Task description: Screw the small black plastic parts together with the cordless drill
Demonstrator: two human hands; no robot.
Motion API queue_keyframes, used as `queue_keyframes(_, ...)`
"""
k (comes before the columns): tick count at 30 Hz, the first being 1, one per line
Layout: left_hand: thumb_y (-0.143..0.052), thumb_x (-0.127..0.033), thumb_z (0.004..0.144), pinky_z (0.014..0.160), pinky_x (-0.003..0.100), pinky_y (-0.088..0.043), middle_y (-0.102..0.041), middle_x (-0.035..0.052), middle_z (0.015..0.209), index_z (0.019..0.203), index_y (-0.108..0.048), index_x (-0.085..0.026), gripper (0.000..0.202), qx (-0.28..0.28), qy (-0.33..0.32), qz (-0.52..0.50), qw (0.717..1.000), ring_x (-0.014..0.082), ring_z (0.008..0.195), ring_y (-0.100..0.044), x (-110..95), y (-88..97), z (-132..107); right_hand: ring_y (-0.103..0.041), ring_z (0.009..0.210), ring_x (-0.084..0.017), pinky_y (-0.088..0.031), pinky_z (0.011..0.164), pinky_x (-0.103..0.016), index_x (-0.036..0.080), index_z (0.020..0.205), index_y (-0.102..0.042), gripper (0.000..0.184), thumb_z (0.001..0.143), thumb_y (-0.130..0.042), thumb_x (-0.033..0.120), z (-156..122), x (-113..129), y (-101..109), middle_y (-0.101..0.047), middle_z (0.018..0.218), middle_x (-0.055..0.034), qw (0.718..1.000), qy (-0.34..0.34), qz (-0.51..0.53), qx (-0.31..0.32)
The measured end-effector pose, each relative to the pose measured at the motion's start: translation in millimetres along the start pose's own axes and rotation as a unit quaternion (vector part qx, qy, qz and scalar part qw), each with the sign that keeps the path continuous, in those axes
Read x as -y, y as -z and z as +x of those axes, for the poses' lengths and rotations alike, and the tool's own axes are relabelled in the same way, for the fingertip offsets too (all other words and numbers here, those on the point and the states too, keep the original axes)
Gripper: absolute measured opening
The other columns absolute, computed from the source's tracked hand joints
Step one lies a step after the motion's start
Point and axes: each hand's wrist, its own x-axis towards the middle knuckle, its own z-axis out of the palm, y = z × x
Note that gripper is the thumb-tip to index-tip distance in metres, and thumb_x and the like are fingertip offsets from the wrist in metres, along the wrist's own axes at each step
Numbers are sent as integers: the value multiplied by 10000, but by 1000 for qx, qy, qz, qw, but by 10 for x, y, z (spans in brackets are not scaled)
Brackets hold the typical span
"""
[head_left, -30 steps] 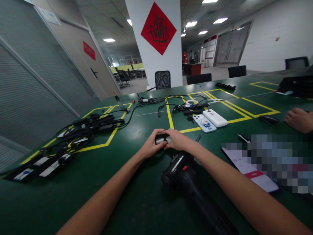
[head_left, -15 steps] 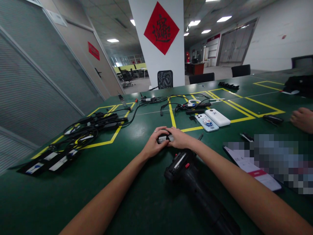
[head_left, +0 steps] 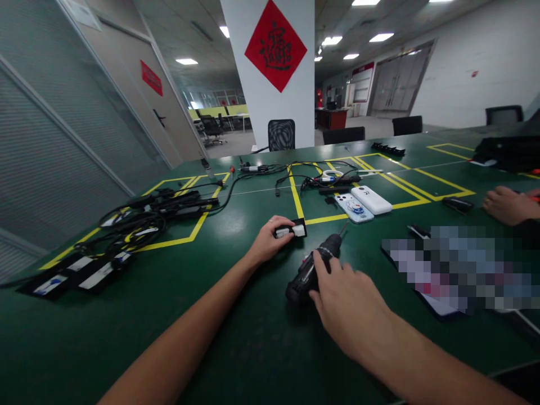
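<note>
My left hand [head_left: 272,241] grips a small black flat piece with white patches [head_left: 300,230] on the green table, thumb along its near side. Its right end sticks out past my fingers. Just right of it lies a black cordless drill [head_left: 304,281], its thin bit [head_left: 345,227] pointing away and to the right. My right hand [head_left: 348,298] is closed over the drill's body and handle, thumb on the left side and fingers over the top. The palm hides most of the handle.
Black cables and labelled black parts [head_left: 95,275] lie at left. Ahead are a patterned phone [head_left: 353,208], a white power bank [head_left: 371,199] and more cables. Yellow tape [head_left: 295,194] marks the table [head_left: 236,337]. Another person's hand [head_left: 508,203] is at right, near a blurred patch.
My right hand has left the small black piece and come back onto the drill. My left hand still holds the piece, now more exposed. The view has shifted slightly.
</note>
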Motion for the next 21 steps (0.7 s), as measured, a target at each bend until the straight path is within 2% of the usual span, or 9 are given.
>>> queue_keyframes(3, -615, -246, 750, 776, 297, -466, -575, 37, 993, 1097, -515, -200, 364, -3, 42, -35, 998, 171, 861, -570, 11, -13, -7, -605, 875, -326, -488, 629, -392, 153, 1411, -276, 768, 744, -606, 338, -149, 25, -187, -499, 1215, -237, 999, -48, 18, 8)
queue_keyframes(6, -624, -257, 738, 704, 256, -468, -569, 34, 977, 1100, -483, -192, 394, 1, 66, -76, 995, 152, 810, -565, 30, -21, -6, -638, 756, -284, -486, 599, -370, 147, 1432, -210, 822, 729, -608, 296, -127, 17, -277, -543, 1129, -216, 995, -78, 58, 8)
queue_keyframes(9, -642, -270, 722, 702, 245, -465, -559, 33, 984, 1075, -495, -187, 392, -4, 76, -74, 994, 151, 818, -554, 35, -13, 1, -646, 696, -267, -479, 600, -362, 144, 1441, -170, 838, 727, -594, 257, -95, -55, -281, -604, 995, -171, 991, -78, 112, 13)
queue_keyframes(13, -648, -293, 720, 679, 241, -468, -555, 38, 1002, 1080, -496, -187, 405, 5, 94, -91, 991, 145, 789, -555, 53, -6, 12, -643, 815, -298, -478, 673, -381, 205, 1440, -173, 867, 707, -630, 283, -108, -244, -214, -631, 990, -137, 974, -61, 217, -6)
queue_keyframes(15, -653, -288, 719, 667, 235, -466, -549, 41, 1012, 1103, -481, -191, 432, 14, 100, -120, 988, 142, 786, -560, 77, -9, 14, -635, 873, -281, -482, 700, -365, 235, 1438, -172, 856, 714, -626, 279, -132, -342, -144, -637, 1026, -118, 947, -48, 317, -28)
queue_keyframes(18, -668, -261, 709, 684, 234, -459, -539, 38, 1000, 1155, -453, -202, 498, 9, 100, -142, 985, 146, 820, -562, 107, -12, 13, -636, 870, -235, -491, 730, -347, 233, 1432, -177, 837, 722, -617, 289, -185, -464, -36, -638, 1030, -86, 880, -67, 463, -79)
queue_keyframes(19, -671, -256, 709, 693, 236, -457, -535, 36, 996, 1168, -447, -207, 513, 6, 99, -141, 985, 147, 833, -561, 108, -10, 11, -638, 841, -220, -495, 727, -337, 220, 1417, -222, 793, 730, -609, 292, -203, -498, -14, -645, 994, -74, 857, -74, 502, -91)
queue_keyframes(21, -671, -263, 713, 702, 239, -454, -532, 32, 995, 1173, -449, -214, 513, 4, 98, -134, 986, 149, 844, -558, 95, -2, 9, -633, 751, -197, -500, 704, -323, 186, 1306, -421, 549, 788, -541, 322, -228, -560, -2, -655, 861, -52, 817, -63, 567, -85)
